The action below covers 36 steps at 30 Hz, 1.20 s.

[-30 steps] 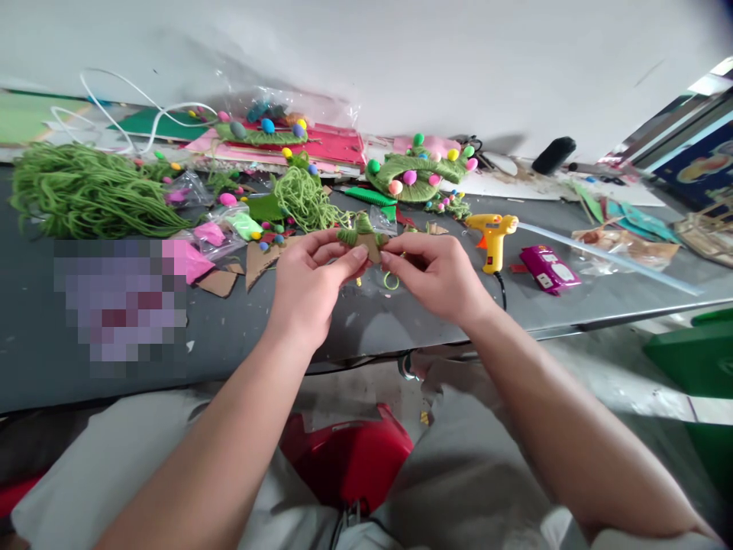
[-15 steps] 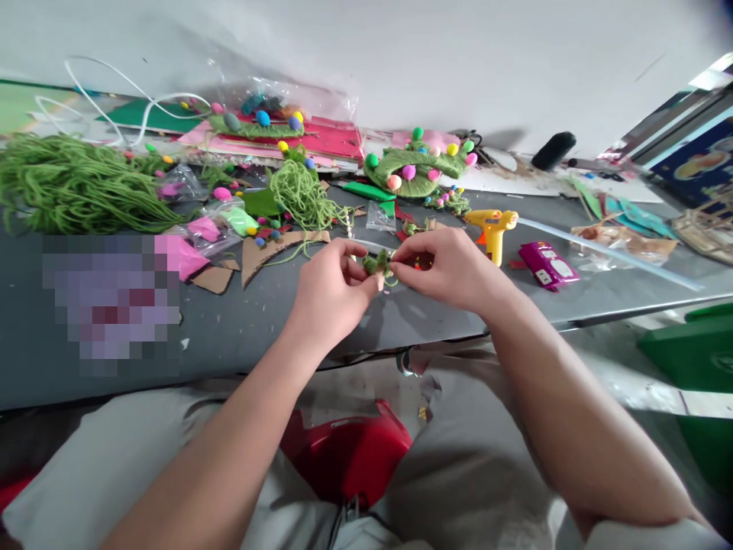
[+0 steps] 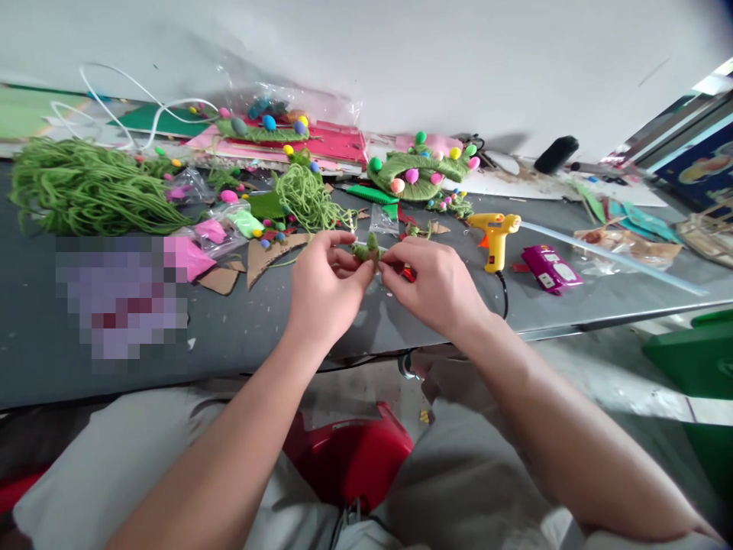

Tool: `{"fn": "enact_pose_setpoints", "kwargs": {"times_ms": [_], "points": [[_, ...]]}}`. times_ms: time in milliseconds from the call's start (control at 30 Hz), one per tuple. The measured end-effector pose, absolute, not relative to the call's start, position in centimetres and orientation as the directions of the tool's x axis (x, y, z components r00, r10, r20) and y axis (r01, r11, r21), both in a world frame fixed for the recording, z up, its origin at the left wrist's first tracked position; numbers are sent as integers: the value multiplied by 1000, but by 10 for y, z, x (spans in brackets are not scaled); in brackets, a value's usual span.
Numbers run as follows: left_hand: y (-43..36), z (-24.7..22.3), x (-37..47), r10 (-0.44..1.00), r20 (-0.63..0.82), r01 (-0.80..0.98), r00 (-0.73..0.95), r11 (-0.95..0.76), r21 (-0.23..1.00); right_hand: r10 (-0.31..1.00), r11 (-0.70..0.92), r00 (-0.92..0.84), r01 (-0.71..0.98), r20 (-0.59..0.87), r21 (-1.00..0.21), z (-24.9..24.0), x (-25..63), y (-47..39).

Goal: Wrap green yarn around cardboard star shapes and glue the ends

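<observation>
Between both hands, over the front of the grey table (image 3: 252, 325), is a small green yarn-wrapped piece (image 3: 372, 248). My left hand (image 3: 329, 286) pinches it from the left with thumb and fingers. From the right, my right hand (image 3: 432, 283) has its thumb and fingertips pressed together at the edge of the same piece. Fingers cover the lower part of it. Just beyond the hands lie a loose tangle of green yarn (image 3: 306, 197) and a curved cardboard piece (image 3: 272, 258).
A yellow glue gun (image 3: 495, 241) stands right of my right hand, with a purple packet (image 3: 550, 269) beyond. Green yarn (image 3: 85, 187) is heaped left; yarn-wrapped shapes with coloured balls (image 3: 421, 174) lie behind. A red stool (image 3: 349, 458) is below.
The green piece has turned, and one yarn-covered end now points upward. My right hand has shifted slightly left and down, and the thin green strand beneath the piece no longer shows.
</observation>
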State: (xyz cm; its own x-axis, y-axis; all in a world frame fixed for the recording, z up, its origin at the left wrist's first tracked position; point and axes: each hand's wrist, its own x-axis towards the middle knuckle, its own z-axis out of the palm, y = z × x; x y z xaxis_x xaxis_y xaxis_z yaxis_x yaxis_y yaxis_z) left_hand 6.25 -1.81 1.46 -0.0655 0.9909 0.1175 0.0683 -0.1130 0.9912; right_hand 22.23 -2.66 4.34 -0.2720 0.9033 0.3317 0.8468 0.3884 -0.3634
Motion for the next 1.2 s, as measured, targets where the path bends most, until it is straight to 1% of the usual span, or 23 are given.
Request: {"fn": "enact_pose_setpoints", "kwargs": {"times_ms": [67,133,233,333,400,467,533,600,667,733,800,900,967,1033,1200], "points": [[-18,17,63,993,90,-2,-74,-90,996,902,384,-263,852,343,-355,44,221,-28],[-18,18,64,995,60,-104,-75,-68,992,896,392,-255,837,364,-380,45,220,-29],[-17,19,65,997,21,-259,-72,-39,965,881,426,-245,785,405,-450,44,222,-28],[-15,19,65,997,-3,-346,-80,-25,938,890,423,-216,717,401,-553,43,224,-26],[-15,20,64,997,-16,-376,-81,-15,927,918,388,-209,648,337,-655,44,227,-23],[-15,22,63,998,-32,-384,-60,7,923,933,356,-254,562,255,-747,47,232,-19],[-16,23,62,999,-44,-382,-31,29,924,923,336,-343,493,176,-802,51,239,-14],[-16,25,62,998,-57,-379,-7,50,924,899,318,-423,462,109,-828,54,246,-9],[-17,25,62,997,-72,-369,9,70,927,881,301,-469,459,60,-836,54,253,-4],[-17,26,62,996,-83,-356,30,88,930,880,302,-473,467,54,-832,53,258,1],[-17,26,62,994,-95,-333,59,109,937,889,328,-449,500,84,-802,50,262,4],[-18,26,63,988,-103,-245,112,128,961,889,410,-423,566,175,-715,46,264,5],[-18,25,63,989,-81,-152,127,100,983,882,448,-420,601,216,-662,46,263,4],[-19,24,64,992,-45,-62,120,53,997,889,447,-397,635,230,-630,47,262,2],[-20,18,66,996,-9,63,86,3,998,923,380,-324,675,210,-633,55,257,-8]]}}
